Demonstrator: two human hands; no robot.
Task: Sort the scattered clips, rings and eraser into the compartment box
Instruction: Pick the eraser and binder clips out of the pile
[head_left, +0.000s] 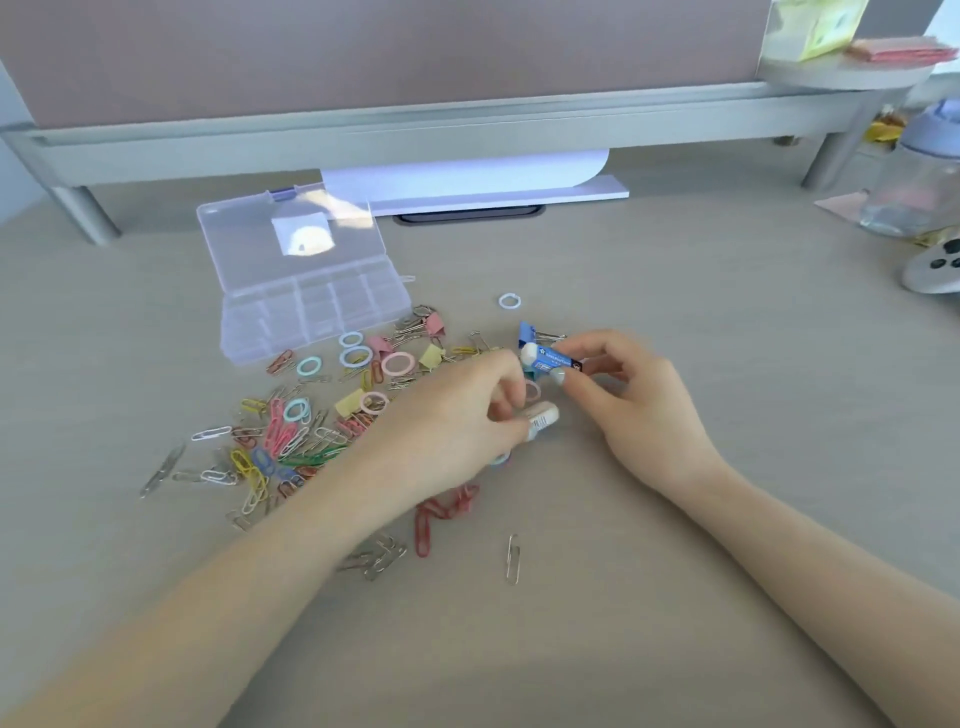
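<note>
My right hand (631, 395) pinches a white eraser in a blue sleeve (549, 358) just above the desk. My left hand (457, 421) is closed on a second white eraser (543, 417) that rests low near the desk. The clear compartment box (311, 317) stands open at the back left, its lid (291, 244) folded back. Coloured paper clips (275, 447) lie in a heap left of my left hand. Pastel rings (397, 362) and binder clips (432, 356) are scattered between the heap and the box. One white ring (508, 301) lies alone farther back.
A grey monitor stand (415, 150) crosses the back with a white keyboard edge (498, 195) under it. A clear bottle (919, 182) and a white device (935, 267) sit at the right. Red clips (441, 514) and a lone silver clip (513, 558) lie nearer me.
</note>
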